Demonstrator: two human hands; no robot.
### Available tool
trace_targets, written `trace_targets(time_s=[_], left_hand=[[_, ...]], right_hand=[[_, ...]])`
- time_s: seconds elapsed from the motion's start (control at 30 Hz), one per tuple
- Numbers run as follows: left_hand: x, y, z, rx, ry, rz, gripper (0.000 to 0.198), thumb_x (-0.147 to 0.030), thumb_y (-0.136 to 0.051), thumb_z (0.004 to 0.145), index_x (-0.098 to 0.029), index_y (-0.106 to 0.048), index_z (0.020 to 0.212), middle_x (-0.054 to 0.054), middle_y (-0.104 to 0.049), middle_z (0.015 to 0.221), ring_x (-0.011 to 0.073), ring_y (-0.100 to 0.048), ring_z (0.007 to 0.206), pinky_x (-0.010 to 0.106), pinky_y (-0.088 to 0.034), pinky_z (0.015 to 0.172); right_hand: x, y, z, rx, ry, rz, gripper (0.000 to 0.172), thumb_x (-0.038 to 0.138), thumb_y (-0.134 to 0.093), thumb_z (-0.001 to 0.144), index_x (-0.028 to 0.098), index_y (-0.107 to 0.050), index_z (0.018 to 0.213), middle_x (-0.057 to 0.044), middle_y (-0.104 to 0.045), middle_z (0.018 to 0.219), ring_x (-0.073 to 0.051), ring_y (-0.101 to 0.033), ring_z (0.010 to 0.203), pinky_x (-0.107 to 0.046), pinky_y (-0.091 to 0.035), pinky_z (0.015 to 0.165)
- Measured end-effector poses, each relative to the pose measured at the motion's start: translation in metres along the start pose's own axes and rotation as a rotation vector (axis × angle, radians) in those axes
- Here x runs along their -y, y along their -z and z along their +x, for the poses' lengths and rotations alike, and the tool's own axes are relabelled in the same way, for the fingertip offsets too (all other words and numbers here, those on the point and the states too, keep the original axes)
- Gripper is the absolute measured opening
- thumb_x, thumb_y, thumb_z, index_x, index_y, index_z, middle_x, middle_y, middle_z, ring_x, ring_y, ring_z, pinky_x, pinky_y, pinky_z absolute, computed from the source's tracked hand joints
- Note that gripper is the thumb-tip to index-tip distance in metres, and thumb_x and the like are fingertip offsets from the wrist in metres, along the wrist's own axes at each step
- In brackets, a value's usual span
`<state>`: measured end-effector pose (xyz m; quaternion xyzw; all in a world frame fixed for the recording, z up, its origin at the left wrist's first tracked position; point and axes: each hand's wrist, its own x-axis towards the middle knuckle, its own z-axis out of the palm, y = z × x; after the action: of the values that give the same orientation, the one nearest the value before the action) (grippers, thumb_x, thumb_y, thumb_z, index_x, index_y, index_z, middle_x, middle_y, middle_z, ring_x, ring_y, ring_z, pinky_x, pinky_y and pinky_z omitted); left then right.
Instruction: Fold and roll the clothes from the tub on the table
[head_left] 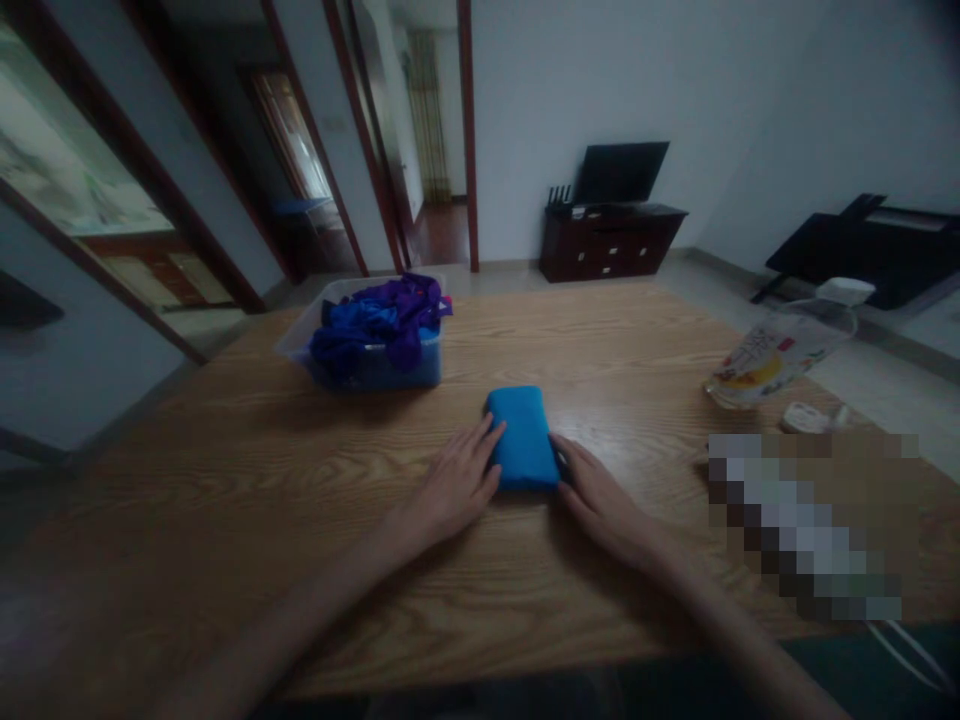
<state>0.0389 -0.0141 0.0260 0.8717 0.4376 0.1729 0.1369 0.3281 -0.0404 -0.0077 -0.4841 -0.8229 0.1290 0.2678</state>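
A folded blue cloth (520,435) lies as a neat rectangle on the wooden table (262,500), in front of me. My left hand (457,482) rests flat on the table, fingers stretched out and touching the cloth's left edge. My right hand (598,492) lies flat on the other side, its fingers against the cloth's right edge. Neither hand grips anything. Behind and to the left stands a clear plastic bin (300,335) heaped with blue and purple cloths (379,325).
A plastic bag with a printed label (772,360) lies at the table's right side, a small white object (802,417) beside it. A blurred patch covers the right front of the table. Beyond are a dark cabinet with a screen (611,240) and open doorways.
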Motion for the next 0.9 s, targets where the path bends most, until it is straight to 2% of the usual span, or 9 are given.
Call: trace_targets(time_s=[0.13,0.2,0.27,0.33,0.47,0.57,0.7,0.8,0.9], left_hand=[[-0.001,0.003,-0.002,0.109,-0.068,0.039,0.074,-0.053,-0.045,0.110,-0.028,-0.017,0.174,0.012,-0.013,0.182,0.0316,-0.027,0.166,0.055,-0.030,0.133],[0.003,0.004,0.003,0.130,-0.124,0.053,0.099,-0.068,-0.059,0.100,-0.024,-0.012,0.175,0.016,-0.009,0.182,0.0363,-0.019,0.167,0.057,-0.028,0.134],[0.009,0.006,0.011,0.118,-0.201,0.067,0.109,-0.073,-0.068,0.092,-0.021,-0.018,0.174,0.016,-0.011,0.182,0.0373,-0.011,0.168,0.057,-0.024,0.135],[0.015,0.009,0.022,0.111,-0.278,0.066,0.100,-0.068,-0.070,0.093,-0.022,-0.028,0.172,0.014,-0.019,0.181,0.0356,-0.012,0.169,0.055,-0.021,0.136],[0.023,0.020,0.042,0.167,-0.315,-0.018,0.077,-0.063,-0.064,0.100,-0.024,-0.047,0.164,0.013,-0.038,0.174,0.0339,-0.035,0.162,0.054,-0.028,0.134],[0.028,0.030,0.053,0.172,-0.341,-0.038,0.048,-0.030,-0.050,0.108,-0.025,-0.057,0.156,0.010,-0.054,0.164,0.0280,-0.050,0.152,0.050,-0.034,0.130],[0.029,0.039,0.062,0.193,-0.413,-0.027,0.062,-0.008,-0.058,0.093,-0.025,-0.061,0.152,0.012,-0.059,0.158,0.0295,-0.053,0.147,0.050,-0.039,0.126],[0.026,0.036,0.068,0.211,-0.327,-0.186,0.053,-0.008,-0.054,0.095,-0.025,-0.070,0.143,0.012,-0.060,0.156,0.0285,-0.052,0.148,0.049,-0.035,0.130],[0.024,0.027,0.075,0.205,-0.203,-0.344,0.036,-0.017,-0.057,0.098,-0.025,-0.079,0.126,0.009,-0.065,0.149,0.0259,-0.056,0.143,0.044,-0.035,0.130]], right_hand=[[0.009,0.001,-0.001,0.047,0.126,-0.164,0.082,0.039,-0.052,0.108,0.022,-0.009,0.176,-0.018,-0.040,0.171,-0.035,-0.038,0.159,-0.062,-0.036,0.129],[0.010,0.005,0.006,0.072,0.151,-0.223,0.089,0.046,-0.060,0.105,0.023,-0.012,0.176,-0.019,-0.045,0.168,-0.038,-0.041,0.158,-0.064,-0.036,0.127],[0.009,0.011,0.016,0.090,0.170,-0.280,0.085,0.046,-0.064,0.103,0.024,-0.023,0.174,-0.020,-0.054,0.161,-0.040,-0.051,0.149,-0.064,-0.042,0.122],[0.007,0.018,0.024,0.122,0.198,-0.324,0.078,0.046,-0.065,0.104,0.022,-0.033,0.171,-0.022,-0.063,0.150,-0.041,-0.061,0.136,-0.062,-0.049,0.113],[0.009,0.026,0.030,0.158,0.209,-0.311,0.079,0.061,-0.058,0.104,0.019,-0.039,0.168,-0.022,-0.067,0.142,-0.040,-0.066,0.124,-0.059,-0.053,0.106],[0.017,0.025,0.032,0.135,0.093,-0.226,0.059,0.050,-0.038,0.113,0.021,-0.046,0.164,-0.019,-0.067,0.145,-0.036,-0.065,0.128,-0.057,-0.049,0.111],[0.026,0.021,0.047,0.159,-0.117,-0.107,0.047,0.040,-0.038,0.112,0.020,-0.058,0.150,-0.017,-0.070,0.140,-0.034,-0.067,0.127,-0.051,-0.047,0.113],[0.026,0.016,0.067,0.131,-0.235,-0.069,0.051,0.042,-0.044,0.110,0.012,-0.051,0.150,-0.023,-0.069,0.138,-0.036,-0.069,0.125,-0.047,-0.050,0.107],[0.021,0.011,0.088,0.109,-0.376,-0.033,0.070,0.051,-0.056,0.103,0.002,-0.042,0.153,-0.031,-0.069,0.132,-0.041,-0.072,0.117,-0.046,-0.054,0.096]])
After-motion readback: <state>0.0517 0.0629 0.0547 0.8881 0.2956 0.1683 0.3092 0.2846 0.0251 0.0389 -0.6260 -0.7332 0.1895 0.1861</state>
